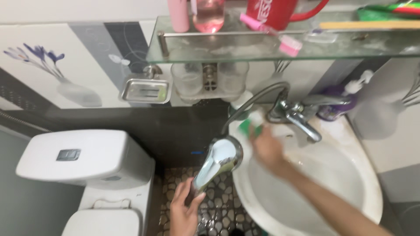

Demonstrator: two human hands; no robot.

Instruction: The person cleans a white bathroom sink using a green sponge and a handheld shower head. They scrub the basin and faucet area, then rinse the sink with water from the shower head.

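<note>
Your left hand (pixel 183 209) sits nearest the lens, fingers curled around the handle of a shiny chrome shower head (pixel 218 159) with a round pale face; it is held tilted over the dark pebble-patterned floor (pixel 218 205), just beside the rim of the smooth white ceramic basin (pixel 350 175). Its grey flexible hose (pixel 253 102) arcs up to the polished chrome tap (pixel 297 116) at the basin's back edge. Your right hand (pixel 267 148) reaches across the basin towards that tap; it is blurred, and it seems to press a green sponge (pixel 247 126) against the white rim, though I can't tell how tight the grip is. To the left stands a glossy white toilet cistern (pixel 78 157). Above hangs a clear glass shelf (pixel 262 48) carrying a red plastic mug (pixel 271 13).
</note>
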